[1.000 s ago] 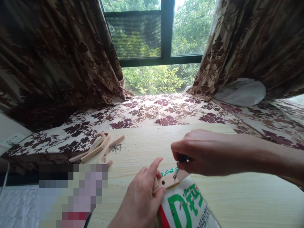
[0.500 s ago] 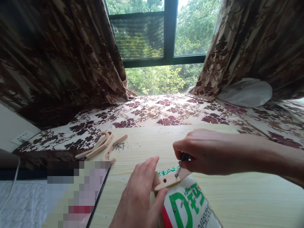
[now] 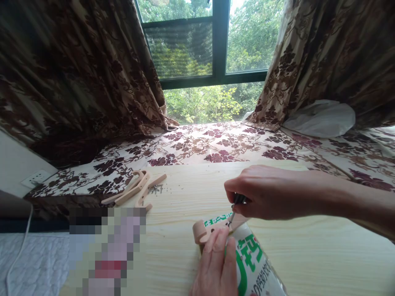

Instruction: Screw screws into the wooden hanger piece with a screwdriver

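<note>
The right hand (image 3: 257, 193) is closed around the dark handle of a screwdriver (image 3: 239, 199), its shaft slanting down onto the wooden piece (image 3: 201, 232). The tip meets a dark spot there, too small to tell whether it is a hole or a screw head. That piece, curled at 1 end, lies on a printed package (image 3: 262, 265), toward the near side of the tabletop (image 3: 324, 255). The left hand (image 3: 216, 265) lays its fingers straight over it; whether it pinches anything underneath, I cannot tell. By the left edge, near the far left corner, more curved pieces (image 3: 132, 191) lie beside loose screws (image 3: 156, 189). The step in hand looks like turning a screw; the next move calls for a seated tip and firm pressure.
</note>
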`<state>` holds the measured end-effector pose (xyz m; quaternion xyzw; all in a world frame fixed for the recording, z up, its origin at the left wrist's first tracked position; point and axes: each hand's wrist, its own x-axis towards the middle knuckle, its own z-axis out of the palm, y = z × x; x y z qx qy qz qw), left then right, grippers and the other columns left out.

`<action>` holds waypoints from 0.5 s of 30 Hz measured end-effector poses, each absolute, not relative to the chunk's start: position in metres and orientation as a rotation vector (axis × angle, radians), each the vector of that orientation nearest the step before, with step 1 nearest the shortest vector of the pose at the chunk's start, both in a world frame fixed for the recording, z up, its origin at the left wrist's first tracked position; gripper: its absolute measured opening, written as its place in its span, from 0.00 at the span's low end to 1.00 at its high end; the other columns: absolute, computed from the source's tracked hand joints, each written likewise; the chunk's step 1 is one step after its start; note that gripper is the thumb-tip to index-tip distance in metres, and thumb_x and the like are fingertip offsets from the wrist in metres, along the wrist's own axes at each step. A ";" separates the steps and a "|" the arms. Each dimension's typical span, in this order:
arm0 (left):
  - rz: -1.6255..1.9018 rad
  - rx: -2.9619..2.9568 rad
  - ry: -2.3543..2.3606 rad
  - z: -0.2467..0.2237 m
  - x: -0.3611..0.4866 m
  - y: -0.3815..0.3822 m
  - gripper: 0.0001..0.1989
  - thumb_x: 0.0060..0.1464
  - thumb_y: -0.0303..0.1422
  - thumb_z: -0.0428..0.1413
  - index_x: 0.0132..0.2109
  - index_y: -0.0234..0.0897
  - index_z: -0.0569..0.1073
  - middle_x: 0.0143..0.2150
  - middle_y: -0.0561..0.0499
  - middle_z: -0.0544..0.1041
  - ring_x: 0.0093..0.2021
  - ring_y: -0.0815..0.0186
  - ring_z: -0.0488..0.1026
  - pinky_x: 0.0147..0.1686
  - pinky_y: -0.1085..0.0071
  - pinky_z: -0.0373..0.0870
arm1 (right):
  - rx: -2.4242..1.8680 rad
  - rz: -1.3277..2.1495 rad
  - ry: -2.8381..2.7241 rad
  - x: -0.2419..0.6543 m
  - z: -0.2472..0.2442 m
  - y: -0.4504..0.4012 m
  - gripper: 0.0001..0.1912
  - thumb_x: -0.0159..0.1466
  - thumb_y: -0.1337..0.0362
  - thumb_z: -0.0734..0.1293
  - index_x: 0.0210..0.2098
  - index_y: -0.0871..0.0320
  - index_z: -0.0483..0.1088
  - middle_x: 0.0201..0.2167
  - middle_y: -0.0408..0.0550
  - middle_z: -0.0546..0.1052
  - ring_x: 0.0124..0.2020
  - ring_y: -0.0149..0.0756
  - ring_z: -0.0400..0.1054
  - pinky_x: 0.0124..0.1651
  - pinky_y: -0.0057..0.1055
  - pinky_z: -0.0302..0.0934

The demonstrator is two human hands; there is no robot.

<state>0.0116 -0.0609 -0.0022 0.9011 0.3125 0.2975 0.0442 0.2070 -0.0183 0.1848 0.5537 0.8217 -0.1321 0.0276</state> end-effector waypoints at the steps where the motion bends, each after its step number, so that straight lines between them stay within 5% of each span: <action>1: 0.948 2.775 0.967 -0.006 0.015 -0.059 0.38 0.60 0.48 0.43 0.68 0.40 0.34 0.61 0.41 0.64 0.64 0.55 0.56 0.58 0.56 0.63 | 1.707 -0.398 2.539 0.207 0.185 -0.018 0.03 0.56 0.66 0.63 0.29 0.54 0.69 0.24 0.44 0.72 0.24 0.31 0.60 0.25 0.28 0.48; 6: 1.304 2.762 1.130 -0.024 0.033 -0.055 0.42 0.55 0.60 0.37 0.65 0.34 0.51 0.56 0.42 0.71 0.60 0.55 0.63 0.56 0.61 0.63 | 1.678 -0.353 2.567 0.206 0.184 -0.017 0.02 0.55 0.66 0.63 0.28 0.54 0.68 0.22 0.42 0.71 0.22 0.29 0.57 0.23 0.26 0.46; 10: 1.425 2.852 1.122 -0.021 0.038 -0.052 0.37 0.56 0.59 0.35 0.52 0.31 0.68 0.50 0.44 0.75 0.53 0.57 0.70 0.51 0.64 0.64 | 1.680 -0.336 2.571 0.206 0.183 -0.018 0.02 0.55 0.66 0.63 0.28 0.54 0.67 0.22 0.40 0.70 0.22 0.28 0.56 0.22 0.25 0.46; 15: 1.313 3.175 0.972 0.009 0.027 -0.042 0.34 0.60 0.54 0.34 0.43 0.30 0.73 0.44 0.45 0.78 0.45 0.62 0.74 0.44 0.67 0.67 | 1.679 -0.325 2.569 0.205 0.185 -0.019 0.02 0.55 0.65 0.62 0.28 0.54 0.67 0.21 0.40 0.69 0.22 0.28 0.56 0.22 0.25 0.45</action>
